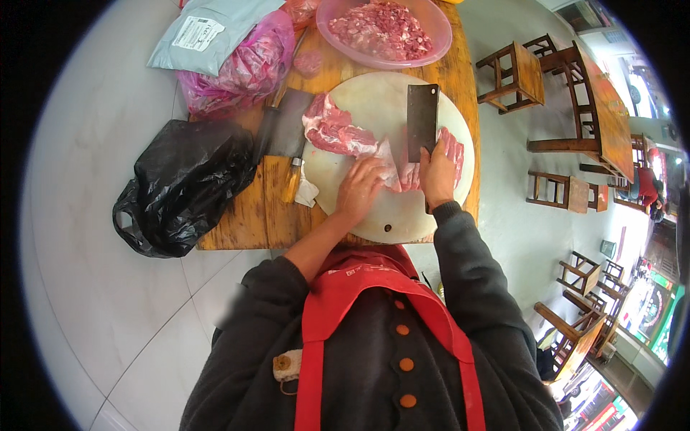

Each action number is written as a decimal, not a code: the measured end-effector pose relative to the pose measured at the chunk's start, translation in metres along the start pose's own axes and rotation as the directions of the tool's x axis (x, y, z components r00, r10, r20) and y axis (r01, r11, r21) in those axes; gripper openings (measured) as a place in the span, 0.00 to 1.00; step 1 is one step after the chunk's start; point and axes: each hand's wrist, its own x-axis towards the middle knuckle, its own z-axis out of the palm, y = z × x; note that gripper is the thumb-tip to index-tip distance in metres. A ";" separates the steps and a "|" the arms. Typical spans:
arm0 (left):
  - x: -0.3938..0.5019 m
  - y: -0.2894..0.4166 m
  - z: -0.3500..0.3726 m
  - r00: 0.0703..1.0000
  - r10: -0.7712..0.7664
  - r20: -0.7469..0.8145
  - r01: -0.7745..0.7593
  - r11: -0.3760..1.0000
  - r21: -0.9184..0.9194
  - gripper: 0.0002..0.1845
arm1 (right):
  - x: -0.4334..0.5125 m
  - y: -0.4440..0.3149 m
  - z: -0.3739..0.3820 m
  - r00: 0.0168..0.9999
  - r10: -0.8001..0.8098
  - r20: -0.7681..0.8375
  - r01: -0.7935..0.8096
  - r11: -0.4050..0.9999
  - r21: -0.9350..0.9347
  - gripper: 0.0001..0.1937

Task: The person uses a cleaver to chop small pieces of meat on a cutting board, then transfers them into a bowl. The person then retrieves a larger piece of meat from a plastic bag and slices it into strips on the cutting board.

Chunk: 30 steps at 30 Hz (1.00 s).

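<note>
A round white cutting board (356,215) lies on a wooden table. A long piece of raw meat (337,129) stretches across its left half toward the middle. My left hand (360,186) presses on the near end of that meat, fingers bent. In my right hand (437,175) is a dark cleaver (422,116), its blade pointing away from me, above the board. Cut raw meat (455,153) lies under and to the right of the cleaver, partly hidden by the blade and my right hand.
A pink plastic bowl (345,53) of chopped meat stands beyond the board. Left are a second cleaver (291,121), a wooden-handled tool (292,180), a black plastic bag (188,183), a pink bag (242,70) and a grey parcel (215,27). Wooden stools (525,75) stand right of the table.
</note>
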 end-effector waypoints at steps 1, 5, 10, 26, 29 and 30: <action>-0.001 0.000 -0.007 0.999 -0.047 0.008 0.048 0.999 -0.005 0.09 | -0.007 -0.002 -0.008 0.995 -0.075 -0.066 0.075 0.997 -0.006 0.21; -0.002 -0.002 -0.021 0.992 -0.119 0.034 0.119 0.993 0.011 0.07 | -0.059 -0.008 -0.045 0.967 0.102 0.233 -0.124 0.989 0.081 0.23; 0.005 -0.007 -0.007 0.998 -0.057 0.022 0.056 0.998 0.016 0.06 | -0.121 -0.015 -0.055 0.964 0.015 0.265 -0.010 1.000 -0.022 0.13; 0.014 -0.030 0.015 0.994 -0.029 0.108 0.030 1.000 -0.009 0.08 | -0.047 -0.015 0.026 0.947 0.069 0.313 -0.080 0.997 0.023 0.13; 0.007 -0.027 0.017 0.987 -0.062 0.149 0.067 0.997 -0.027 0.08 | -0.012 -0.020 0.040 0.958 0.068 0.278 -0.090 0.994 0.065 0.15; 0.007 -0.027 0.017 0.986 -0.056 0.155 0.058 0.998 -0.013 0.08 | 0.003 -0.023 0.043 0.964 0.060 0.258 -0.086 0.992 0.090 0.15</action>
